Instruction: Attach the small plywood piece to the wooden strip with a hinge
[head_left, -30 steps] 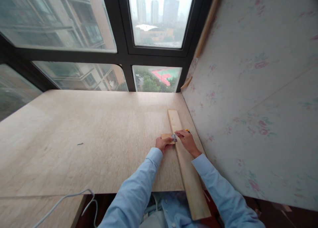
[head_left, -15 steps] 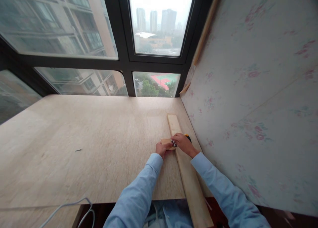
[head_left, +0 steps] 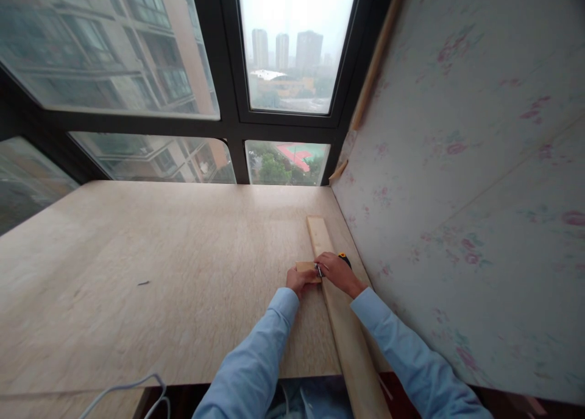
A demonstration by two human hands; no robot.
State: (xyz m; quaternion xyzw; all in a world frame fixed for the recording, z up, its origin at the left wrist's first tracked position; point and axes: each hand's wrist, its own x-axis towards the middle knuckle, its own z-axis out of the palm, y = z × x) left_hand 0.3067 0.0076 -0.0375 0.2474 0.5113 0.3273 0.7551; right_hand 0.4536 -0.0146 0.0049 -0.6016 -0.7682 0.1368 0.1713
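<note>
A long pale wooden board (head_left: 346,327) lies on the stone-patterned ledge, its near end sticking out past the front edge. Against the board's left side is a small wooden block (head_left: 305,265), gripped by my left hand (head_left: 299,280) with closed fingers. A small shiny metal piece (head_left: 319,270) shows where block and board meet; its exact kind is too small to tell. My right hand (head_left: 337,271) rests over the board, fingertips pinched on that metal piece. Behind the right hand, a black and yellow tool (head_left: 344,259) is partly hidden.
The stone-patterned ledge (head_left: 196,242) runs to dark-framed windows (head_left: 283,120). A flowered wall (head_left: 434,224) bounds the right side. A small dark thin object (head_left: 143,283) lies at left, and a white cable (head_left: 132,383) loops over the front edge.
The camera view has tilted up slightly, so everything sits a little lower. My hands stay at the block and board; the metal piece looks turned slightly.
</note>
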